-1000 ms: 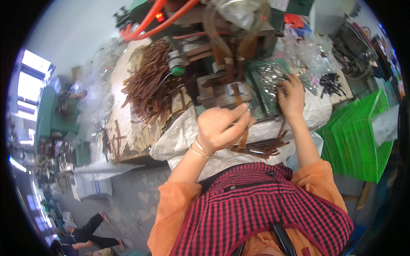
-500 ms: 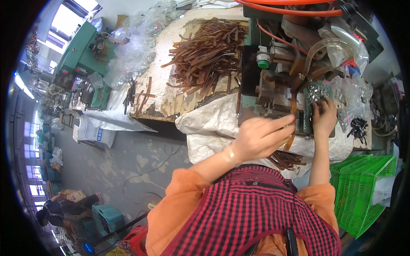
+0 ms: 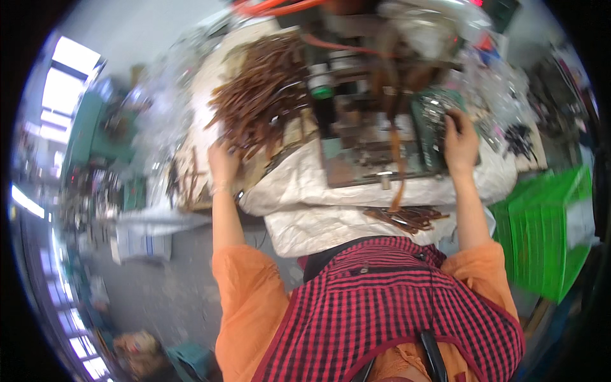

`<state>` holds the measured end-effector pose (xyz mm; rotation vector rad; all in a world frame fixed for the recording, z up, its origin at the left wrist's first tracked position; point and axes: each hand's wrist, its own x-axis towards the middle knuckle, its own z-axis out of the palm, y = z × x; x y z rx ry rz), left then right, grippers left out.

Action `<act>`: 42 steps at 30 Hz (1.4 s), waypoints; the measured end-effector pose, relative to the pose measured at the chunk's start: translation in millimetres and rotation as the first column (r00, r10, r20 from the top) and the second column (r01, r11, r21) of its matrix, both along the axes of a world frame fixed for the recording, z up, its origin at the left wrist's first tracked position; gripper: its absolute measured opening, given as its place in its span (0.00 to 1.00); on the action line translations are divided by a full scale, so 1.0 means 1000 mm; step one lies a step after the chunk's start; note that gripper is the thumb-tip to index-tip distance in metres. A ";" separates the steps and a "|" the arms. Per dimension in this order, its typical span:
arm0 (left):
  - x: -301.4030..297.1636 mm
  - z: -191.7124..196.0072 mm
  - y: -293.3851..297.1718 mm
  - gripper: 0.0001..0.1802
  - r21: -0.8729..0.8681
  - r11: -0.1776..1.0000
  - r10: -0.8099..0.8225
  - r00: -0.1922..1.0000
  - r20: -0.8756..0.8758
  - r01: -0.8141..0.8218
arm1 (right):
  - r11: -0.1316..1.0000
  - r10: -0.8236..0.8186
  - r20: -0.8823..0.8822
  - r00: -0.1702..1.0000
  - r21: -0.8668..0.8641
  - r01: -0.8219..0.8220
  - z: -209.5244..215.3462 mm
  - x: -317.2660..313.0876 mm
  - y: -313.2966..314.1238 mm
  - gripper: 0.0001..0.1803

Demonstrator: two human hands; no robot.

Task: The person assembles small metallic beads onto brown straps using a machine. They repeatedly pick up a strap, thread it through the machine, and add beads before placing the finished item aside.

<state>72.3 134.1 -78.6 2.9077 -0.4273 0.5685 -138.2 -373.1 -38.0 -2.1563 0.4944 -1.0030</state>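
Head view: left hand, one, blurred, set at the lower edge of a large heap of brown strips, fingers bent toward the strips; whether it grips any cannot be made out. Bangle, one, pale, on the left wrist. Right hand, one, fingers curled over the right side of a green tray; whether a piece is pinched there cannot be made out. Metal pieces, many, small, silvery, lying in the tray. Machine, one, dark, between the two hands, with a green button at its left. Single brown strip, one, hanging lengthwise at the machine's front, its lower end over a white sheet. Smaller bundle of brown strips, one, on the sheet near the wearer. Desk, pale-topped, worn, under the large heap. Clear plastic bags, crumpled, left of the heap. Black pieces, a cluster, right of the tray. Green crate, slatted, at right. Checked apron, red and black, worn over orange sleeves.
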 end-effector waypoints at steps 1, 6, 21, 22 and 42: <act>0.005 -0.015 0.006 0.14 -0.178 0.984 0.013 0.996 -0.091 -0.029 | 1.000 -0.004 -0.020 1.000 0.030 0.005 0.000 -0.004 -0.001 0.07; -0.035 0.008 -0.016 0.09 -0.064 0.985 -0.154 0.986 0.071 0.158 | 0.984 -0.176 0.041 0.984 0.005 0.176 0.001 -0.066 -0.017 0.07; -0.076 0.006 -0.028 0.19 -0.311 0.838 0.425 0.894 -0.145 -0.449 | 0.878 0.321 0.283 0.904 0.268 -0.396 0.063 0.017 0.075 0.12; -0.071 -0.002 -0.019 0.27 -0.280 0.814 0.476 0.861 -0.183 -0.509 | 0.855 0.329 0.283 0.901 0.316 -0.411 0.065 0.020 0.085 0.13; -0.159 0.122 -0.172 0.09 -0.823 0.242 -0.385 0.829 0.405 0.515 | 0.875 0.459 0.032 0.888 0.156 -0.458 0.101 -0.042 0.074 0.23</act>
